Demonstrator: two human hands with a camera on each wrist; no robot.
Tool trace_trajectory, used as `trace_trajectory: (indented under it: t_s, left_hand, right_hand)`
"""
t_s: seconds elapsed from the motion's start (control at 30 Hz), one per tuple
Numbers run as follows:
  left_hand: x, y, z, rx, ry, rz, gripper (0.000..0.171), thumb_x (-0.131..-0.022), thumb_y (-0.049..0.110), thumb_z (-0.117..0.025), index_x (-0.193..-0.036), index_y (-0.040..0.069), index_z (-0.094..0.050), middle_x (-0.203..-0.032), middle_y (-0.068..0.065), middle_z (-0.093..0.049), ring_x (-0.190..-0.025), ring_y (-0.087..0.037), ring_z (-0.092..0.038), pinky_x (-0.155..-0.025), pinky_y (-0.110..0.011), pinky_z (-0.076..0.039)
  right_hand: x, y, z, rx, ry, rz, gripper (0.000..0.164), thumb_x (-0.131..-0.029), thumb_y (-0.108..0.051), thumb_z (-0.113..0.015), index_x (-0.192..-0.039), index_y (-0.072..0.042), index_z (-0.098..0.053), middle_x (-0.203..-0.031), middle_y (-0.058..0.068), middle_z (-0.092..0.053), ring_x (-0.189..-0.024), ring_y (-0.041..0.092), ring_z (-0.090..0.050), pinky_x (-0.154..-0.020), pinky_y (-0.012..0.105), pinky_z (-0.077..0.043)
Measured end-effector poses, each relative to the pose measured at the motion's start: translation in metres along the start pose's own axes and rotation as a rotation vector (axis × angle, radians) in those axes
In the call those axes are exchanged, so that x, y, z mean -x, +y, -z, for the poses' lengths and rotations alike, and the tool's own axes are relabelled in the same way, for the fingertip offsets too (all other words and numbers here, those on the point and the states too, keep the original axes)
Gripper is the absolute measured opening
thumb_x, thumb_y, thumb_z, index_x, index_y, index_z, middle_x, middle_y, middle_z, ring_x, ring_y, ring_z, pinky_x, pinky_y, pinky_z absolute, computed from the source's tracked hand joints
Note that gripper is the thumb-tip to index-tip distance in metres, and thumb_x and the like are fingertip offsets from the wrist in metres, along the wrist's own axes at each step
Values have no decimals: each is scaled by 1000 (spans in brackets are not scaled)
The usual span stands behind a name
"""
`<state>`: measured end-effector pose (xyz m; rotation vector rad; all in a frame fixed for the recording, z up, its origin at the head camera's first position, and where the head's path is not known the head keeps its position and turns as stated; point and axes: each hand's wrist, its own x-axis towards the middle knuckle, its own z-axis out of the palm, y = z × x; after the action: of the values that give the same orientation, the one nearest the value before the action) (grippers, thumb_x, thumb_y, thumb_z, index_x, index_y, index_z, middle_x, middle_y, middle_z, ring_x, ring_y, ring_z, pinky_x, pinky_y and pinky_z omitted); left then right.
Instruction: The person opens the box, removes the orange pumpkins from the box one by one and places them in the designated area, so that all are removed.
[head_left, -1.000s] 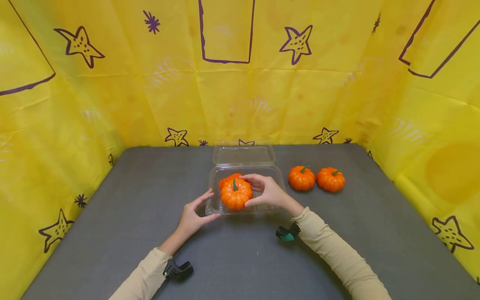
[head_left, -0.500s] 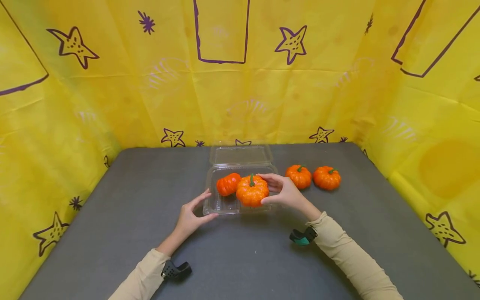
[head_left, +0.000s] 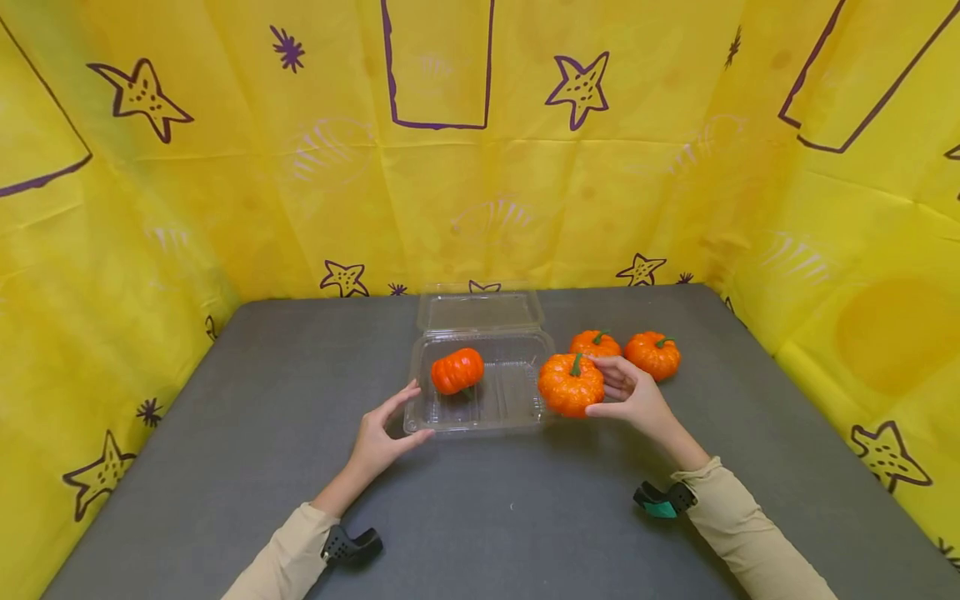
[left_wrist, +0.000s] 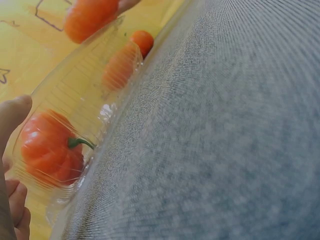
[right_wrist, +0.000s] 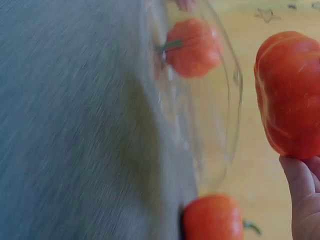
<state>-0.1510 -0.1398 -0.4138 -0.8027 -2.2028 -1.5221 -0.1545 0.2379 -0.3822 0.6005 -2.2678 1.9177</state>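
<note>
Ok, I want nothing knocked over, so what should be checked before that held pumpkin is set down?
1. Right hand grips the held pumpkin: ok.
2. Held pumpkin is outside the clear box, past its right wall: ok.
3. Left hand steadies the box's left front corner: ok.
4. Bare table in front of the two loose pumpkins: ok.
5. Gap between held pumpkin and nearest loose one: cannot tell.
6. Pumpkin in box lies tipped on its side: not ok.

Two pumpkins (head_left: 594, 342) (head_left: 653, 354) sit close together, perhaps touching, on the grey table (head_left: 225, 417) (right of centre). Behind hangs a yellow sheet (head_left: 225, 208) printed with purple stars.
</note>
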Motion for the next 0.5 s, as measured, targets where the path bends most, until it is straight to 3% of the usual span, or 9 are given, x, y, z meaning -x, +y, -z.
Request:
trace_trajectory:
  t_s: [0.23, 0.5]
  left_hand:
    - [0, 2, 1, 11, -10, 9, 56, -61, -9, -77, -112, -12, -53, -121, -30, -46, -112, -43, -43, -94, -20, -32]
    - [-1, 1, 1, 0, -18, 27, 56, -62, -7, -77, -113, -11, -53, -122, -28, -46, -113, -40, -43, -93, -19, -32]
  right_hand:
    - [15, 9, 19, 32, 35, 7, 55, -69, 12, -70, -116, 15, -42, -112, -13, -55, -100, 3, -54, -80, 18, -44]
    - [18, 24, 30, 58, 4, -24, 57, -68, 12, -71, -117, 15, -42, -114, -5, -52, -103, 1, -51, -83, 16, -41]
